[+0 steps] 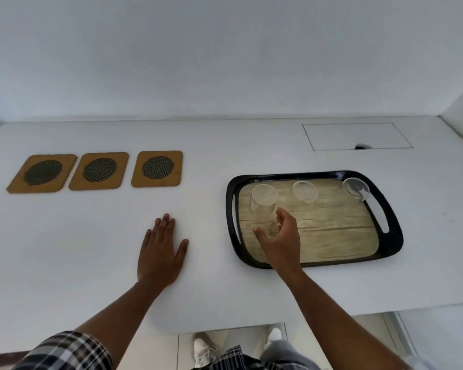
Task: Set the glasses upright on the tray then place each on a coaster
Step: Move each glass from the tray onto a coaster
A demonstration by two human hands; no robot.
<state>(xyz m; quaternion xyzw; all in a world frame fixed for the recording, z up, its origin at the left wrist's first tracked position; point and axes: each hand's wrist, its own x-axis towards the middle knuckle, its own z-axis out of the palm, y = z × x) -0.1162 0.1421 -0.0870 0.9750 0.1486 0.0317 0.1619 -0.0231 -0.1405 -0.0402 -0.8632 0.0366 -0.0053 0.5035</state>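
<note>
A black tray (390,236) with a wood-look floor sits on the right of the white table. It holds three clear glasses. My right hand (281,241) is wrapped around the lower part of the left glass (263,201), thumb on one side and fingers on the other; the glass's rim points up and away from me. The middle glass (305,192) and the right glass (356,188) rest near the tray's far edge and appear to lie on their sides. Three tan coasters with dark mesh centres, left (42,173), middle (99,170) and right (157,168), lie in a row at the far left. My left hand (161,249) lies flat on the table.
The white table (225,289) ends at a front edge close to my body, with a cut-out where my feet show. A rectangular hatch outline (356,136) is at the back right. A white wall stands behind the table.
</note>
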